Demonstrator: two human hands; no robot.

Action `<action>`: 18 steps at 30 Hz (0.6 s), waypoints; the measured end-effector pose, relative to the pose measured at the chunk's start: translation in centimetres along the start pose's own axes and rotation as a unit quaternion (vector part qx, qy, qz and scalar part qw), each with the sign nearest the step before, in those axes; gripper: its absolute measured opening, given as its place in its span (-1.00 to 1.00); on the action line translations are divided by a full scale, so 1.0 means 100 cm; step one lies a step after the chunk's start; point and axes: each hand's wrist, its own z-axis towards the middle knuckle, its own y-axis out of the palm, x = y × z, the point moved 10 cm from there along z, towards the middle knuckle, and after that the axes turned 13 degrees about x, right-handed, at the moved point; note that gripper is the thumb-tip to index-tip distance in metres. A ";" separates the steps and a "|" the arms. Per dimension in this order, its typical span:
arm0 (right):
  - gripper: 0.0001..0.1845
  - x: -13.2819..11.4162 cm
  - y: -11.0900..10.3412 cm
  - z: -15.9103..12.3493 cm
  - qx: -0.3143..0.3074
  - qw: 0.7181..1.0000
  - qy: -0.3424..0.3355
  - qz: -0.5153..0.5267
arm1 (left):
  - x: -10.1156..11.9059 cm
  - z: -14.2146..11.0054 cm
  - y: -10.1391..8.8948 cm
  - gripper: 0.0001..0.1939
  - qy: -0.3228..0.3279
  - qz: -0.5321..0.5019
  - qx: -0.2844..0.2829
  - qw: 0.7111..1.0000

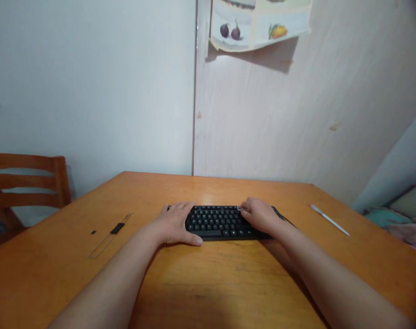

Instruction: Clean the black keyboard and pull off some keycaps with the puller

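Left hand [175,224] grips the left end of the black keyboard [221,222] on the wooden table [228,283]; right hand [259,215] lies curled over the right end, grip state indeterminate

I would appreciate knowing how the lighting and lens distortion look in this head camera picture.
In the head view, a soft glare sits on the wooden table beyond the black keyboard, shadow darkens the near edge, and the wide lens stretches the left forearm.

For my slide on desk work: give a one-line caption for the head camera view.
The left hand and right hand rest on a black computer keyboard on an orange wooden table.
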 end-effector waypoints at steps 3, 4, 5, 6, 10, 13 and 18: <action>-0.67 -0.007 -0.003 -0.005 -0.015 1.000 -0.014 -0.004 | 0.000 0.000 0.000 0.38 0.003 0.000 0.000 1.000; -0.67 -0.009 -0.004 -0.006 -0.019 1.000 -0.019 -0.002 | 0.000 0.000 0.000 0.37 0.005 -0.001 -0.001 1.000; -0.67 -0.011 -0.004 -0.007 -0.024 0.999 -0.026 -0.001 | 0.000 0.000 0.001 0.37 0.006 -0.002 -0.002 1.000; -0.67 -0.014 -0.005 -0.008 -0.028 0.999 -0.033 -0.002 | 0.000 0.000 0.001 0.37 0.005 -0.002 -0.003 1.000; -0.68 -0.021 -0.009 -0.012 -0.042 0.997 -0.062 -0.007 | 0.000 -0.001 0.001 0.38 -0.003 0.002 -0.009 1.000; -0.69 -0.023 -0.012 -0.014 -0.057 0.996 -0.066 -0.003 | 0.000 -0.002 0.000 0.37 -0.004 0.002 -0.009 1.000; -0.74 -0.029 -0.015 -0.018 -0.086 0.993 -0.085 -0.020 | -0.001 -0.002 0.000 0.35 -0.001 0.001 -0.003 1.000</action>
